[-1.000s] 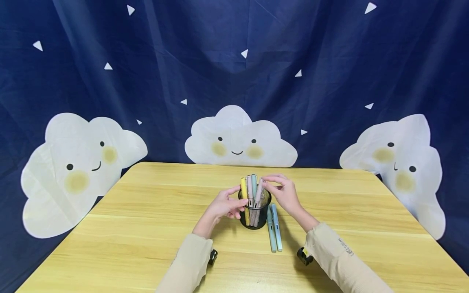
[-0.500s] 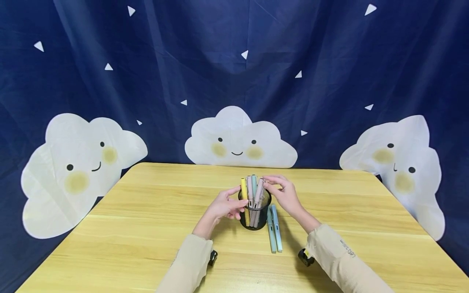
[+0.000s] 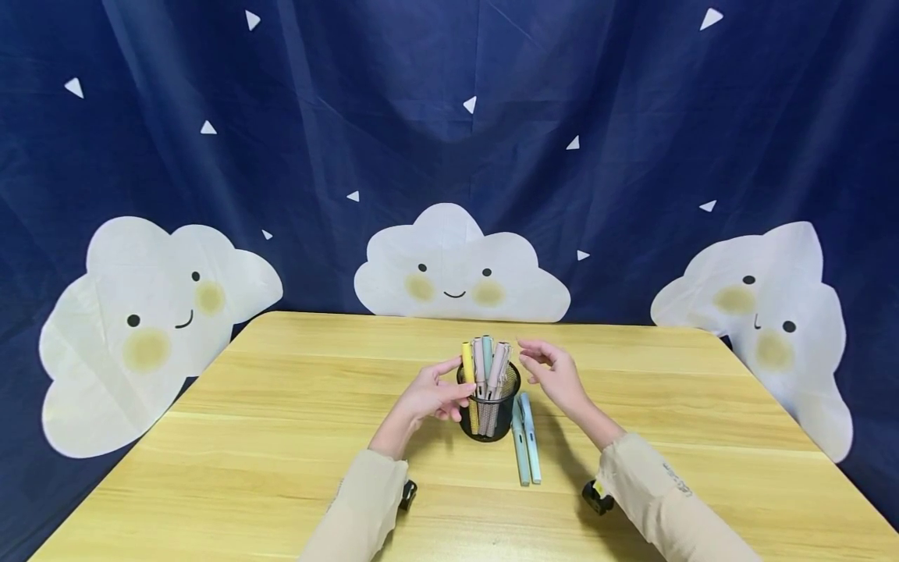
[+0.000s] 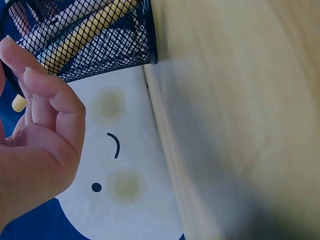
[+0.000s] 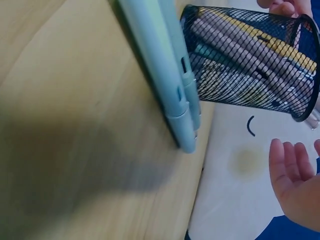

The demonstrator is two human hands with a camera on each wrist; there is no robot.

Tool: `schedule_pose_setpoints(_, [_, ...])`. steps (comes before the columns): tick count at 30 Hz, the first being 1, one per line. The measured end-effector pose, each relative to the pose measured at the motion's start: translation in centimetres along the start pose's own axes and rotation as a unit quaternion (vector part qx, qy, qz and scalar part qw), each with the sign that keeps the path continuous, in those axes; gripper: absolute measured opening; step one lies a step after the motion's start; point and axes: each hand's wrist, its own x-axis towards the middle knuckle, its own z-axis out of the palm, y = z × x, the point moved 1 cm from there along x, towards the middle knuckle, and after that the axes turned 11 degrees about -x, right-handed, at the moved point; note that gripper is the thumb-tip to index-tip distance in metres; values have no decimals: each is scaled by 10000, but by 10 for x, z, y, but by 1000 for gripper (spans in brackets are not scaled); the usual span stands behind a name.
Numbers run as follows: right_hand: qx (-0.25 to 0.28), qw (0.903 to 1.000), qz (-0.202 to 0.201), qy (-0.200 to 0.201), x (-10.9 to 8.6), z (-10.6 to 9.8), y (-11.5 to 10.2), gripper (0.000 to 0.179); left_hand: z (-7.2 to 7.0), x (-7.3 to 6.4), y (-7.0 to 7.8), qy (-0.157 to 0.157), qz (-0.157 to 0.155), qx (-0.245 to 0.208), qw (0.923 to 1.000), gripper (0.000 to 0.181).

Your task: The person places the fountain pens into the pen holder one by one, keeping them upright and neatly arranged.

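Note:
A black mesh pen holder (image 3: pixel 490 421) stands upright on the table with several pens in it. Among them are a yellow pen (image 3: pixel 467 361), a teal pen (image 3: pixel 488 355) and pale mauve pens (image 3: pixel 497 365). My left hand (image 3: pixel 430 394) grips the holder's left side at the rim, thumb in front and index finger farther back. To the right of the holder, my right hand (image 3: pixel 559 379) is raised with loosely bent fingers and nothing in them. In the right wrist view its fingers (image 5: pixel 291 162) are apart from the pen holder (image 5: pixel 240 82).
Two capped pens, one light blue (image 3: pixel 531 441) and one grey-teal (image 3: pixel 520 449), lie side by side on the wooden table (image 3: pixel 246 437), just right of the holder. A dark blue curtain (image 3: pixel 316 117) with smiling clouds hangs behind the table's far edge.
My right hand has let go of the mauve pen at the holder's right and drawn back to the right. The left hand and the holder have stayed in place.

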Motion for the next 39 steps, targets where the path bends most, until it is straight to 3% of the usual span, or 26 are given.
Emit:
schedule_pose_setpoints(8, [-384, 9958, 448, -703, -5, -5, 10, 29, -2, 1, -2, 15, 58, 116, 9999, 72])
schedule_pose_setpoints(14, [-482, 9863, 800, -1362, -8, -9, 17, 40, -3, 0, -2, 69, 62, 127, 9999, 71])
schedule_pose_setpoints(19, [-431, 9744, 1109, -1907, -11, -13, 23, 49, -3, 0, -2, 96, 50, 117, 9999, 73])
schedule_pose_setpoints(27, [-194, 9459, 1663, -2781, -18, -15, 30, 61, -3, 2, -3, 83, 36, 196, 9998, 74])
schedule_pose_setpoints(33, [-147, 9321, 1968, -3037, -22, -13, 34, 72, -1, 1, -2, 96, 35, 150, 9998, 71])
schedule_pose_setpoints(39, [-224, 9274, 2057, -3115, -22, -11, 36, 77, 0, 0, -1, 80, 58, 174, 9998, 72])
